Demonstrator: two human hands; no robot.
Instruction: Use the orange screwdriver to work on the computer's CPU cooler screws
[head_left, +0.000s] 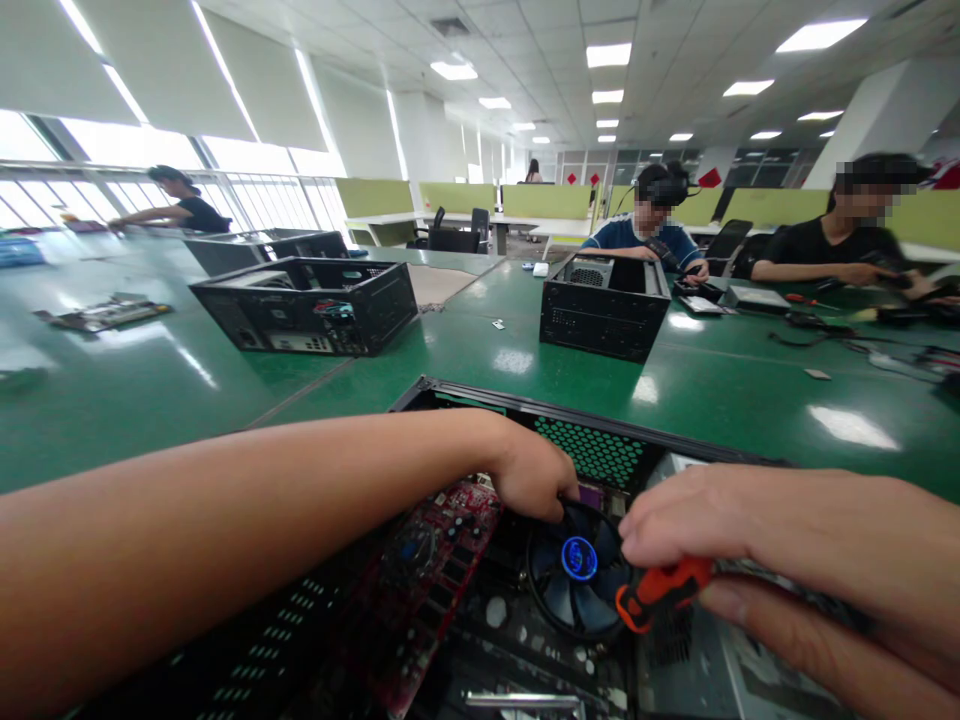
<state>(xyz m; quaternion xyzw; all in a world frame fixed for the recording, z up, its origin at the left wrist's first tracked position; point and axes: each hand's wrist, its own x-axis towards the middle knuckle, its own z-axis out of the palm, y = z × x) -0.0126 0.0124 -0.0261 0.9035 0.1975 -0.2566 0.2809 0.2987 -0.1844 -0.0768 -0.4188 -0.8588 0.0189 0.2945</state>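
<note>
Case point(589, 450) on green table point(465, 345) beneath ceiling lights point(609, 55)

Blk fan point(555, 590), blue hub point(579, 558), sits in case point(517, 408); orng tool point(666, 588) alongside.

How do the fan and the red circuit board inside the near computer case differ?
The fan is round, while the red circuit board is oblong.
The fan is dark with a bright blue hub; the red circuit board carries many small parts.
The left hand is at the fan's upper edge, while neither hand is on the red circuit board.
Both lie inside the open case.
</note>
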